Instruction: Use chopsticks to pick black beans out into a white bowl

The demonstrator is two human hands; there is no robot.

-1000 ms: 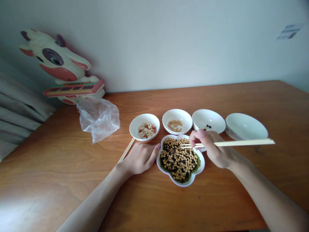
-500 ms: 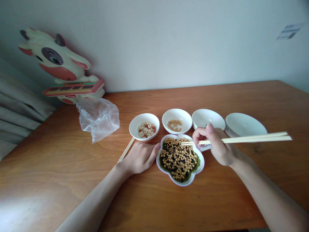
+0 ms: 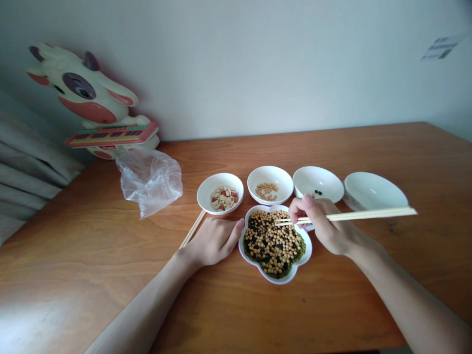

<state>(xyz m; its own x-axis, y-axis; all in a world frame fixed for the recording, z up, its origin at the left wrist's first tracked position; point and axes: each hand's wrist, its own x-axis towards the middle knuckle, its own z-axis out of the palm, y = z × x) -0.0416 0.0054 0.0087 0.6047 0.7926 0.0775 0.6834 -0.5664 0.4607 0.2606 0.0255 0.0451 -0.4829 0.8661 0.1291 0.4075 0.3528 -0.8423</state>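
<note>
A white flower-shaped dish (image 3: pixel 306 258) holds yellow soybeans (image 3: pixel 273 251), black beans and green beans mixed together. My left hand (image 3: pixel 217 239) is closed at the dish's left edge, thumb tip against the rim; its other fingers are mostly hidden. Between the fingers of my right hand (image 3: pixel 322 223) is a pair of wooden chopsticks (image 3: pixel 372 214), slanting left, their slightly parted tips among the beans near the dish's top. Whether the tips pinch a bean is too small to tell. Behind the dish, one white bowl (image 3: pixel 271 172) contains some soybeans, and another bowl (image 3: pixel 317 176) a few black beans.
Pale flat seeds and reddish pieces lie in the leftmost bowl (image 3: pixel 202 196). A fourth white bowl (image 3: pixel 376 189) stands at the right. Another pair of chopsticks (image 3: pixel 192 229) rests beside my left hand. A clear plastic bag (image 3: pixel 151 182) and a cow-shaped toy keyboard (image 3: pixel 110 132) are further left.
My right hand has shifted a little left and down with the chopsticks, whose tips have spread slightly. Black beans in the third bowl now show. My left hand stays put.
</note>
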